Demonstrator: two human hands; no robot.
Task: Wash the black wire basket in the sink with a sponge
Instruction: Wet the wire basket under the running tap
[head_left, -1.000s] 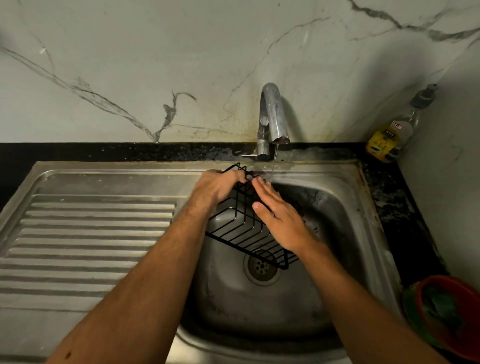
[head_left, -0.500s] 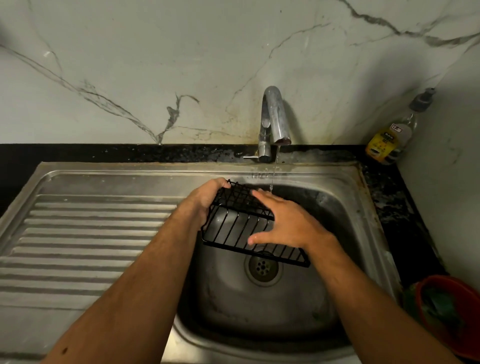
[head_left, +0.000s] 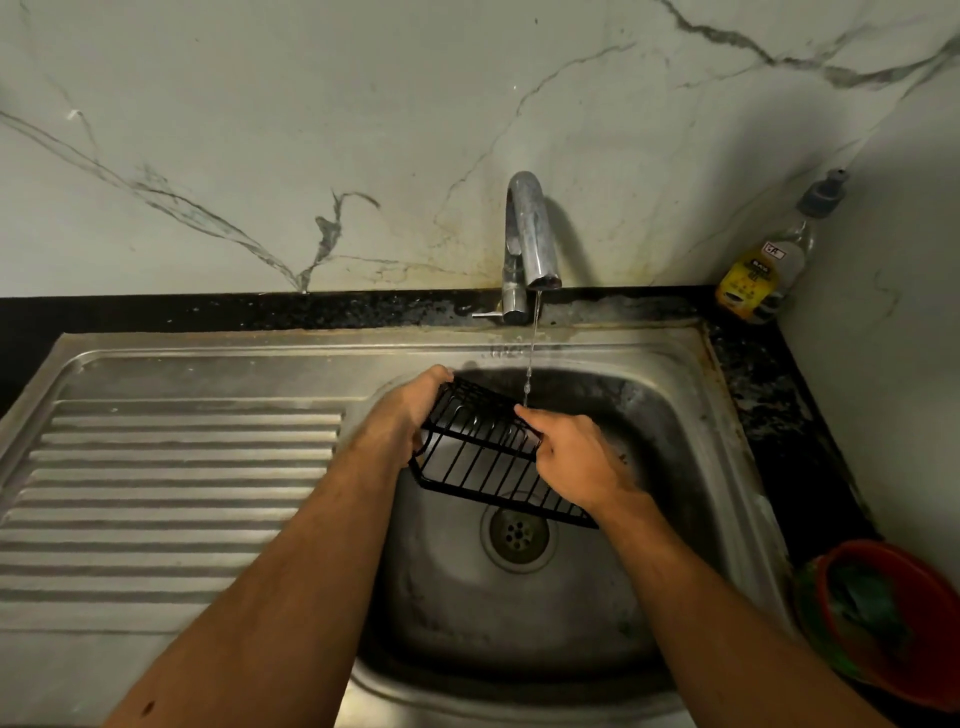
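My left hand grips the black wire basket at nine o'clock and my right hand pinches its three o'clock rim, tilting it under the tap's thin stream above the sink for rinsing.

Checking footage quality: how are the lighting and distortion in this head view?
Head view: dim and warm, the sink basin in deep shadow; wide-angle bowing curves the counter edge; wire basket stays sharp between left hand and right hand.
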